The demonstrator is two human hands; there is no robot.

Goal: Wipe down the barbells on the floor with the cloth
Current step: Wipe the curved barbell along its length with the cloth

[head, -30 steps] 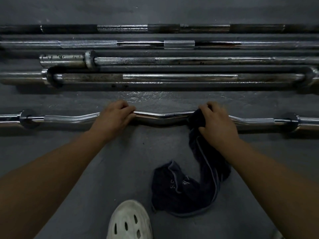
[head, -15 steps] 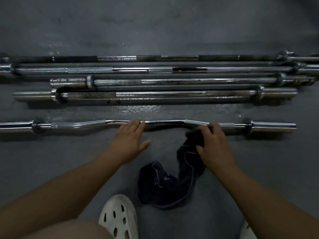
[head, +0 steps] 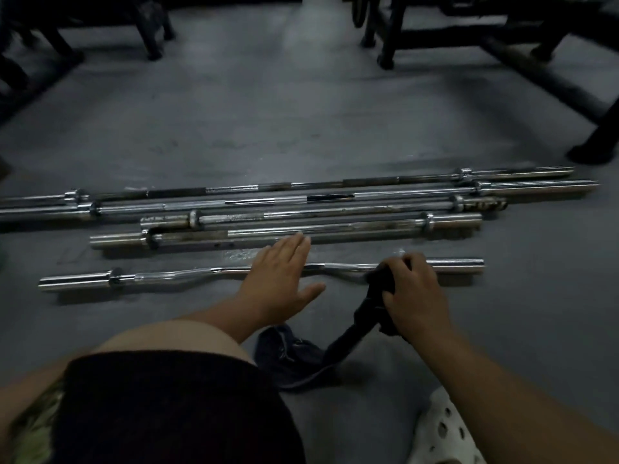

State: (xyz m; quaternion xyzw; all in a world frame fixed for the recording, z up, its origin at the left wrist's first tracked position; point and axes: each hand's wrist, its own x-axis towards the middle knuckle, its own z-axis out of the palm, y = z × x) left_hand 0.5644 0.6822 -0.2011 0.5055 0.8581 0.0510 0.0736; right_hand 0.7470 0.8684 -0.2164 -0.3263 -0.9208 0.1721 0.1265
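Five bars lie on the grey floor (head: 301, 122), all running left to right. The curl bar (head: 182, 272) is nearest to us and lies apart from the rest. Beyond it, four straight bars (head: 351, 228) lie side by side in a tight group.

The left hand (head: 279, 276) is flat, palm down, over the middle of the curl bar. Its fingers are straight and pressed together, with the thumb spread out to the right. The fingertips reach the near edge of the closest straight bar. We cannot tell whether the palm bears on the curl bar or hovers just above it, as the hand hides the shaft there.

The right hand (head: 415, 289) is on the curl bar right of centre, just beside the right sleeve. Its fingers are curled round the cloth (head: 363, 318) and hold a bunched part of it against the shaft. From the hand the dark cloth runs down and to the left as a twisted strip. Its free end lies crumpled on the floor, between the bare knee (head: 167, 336) and the white perforated shoe (head: 442, 426).

Dark shorts (head: 167, 413) fill the lower left of the view. Black equipment frames (head: 435, 38) stand on the floor well beyond the bars, where the view is dim and blurred.
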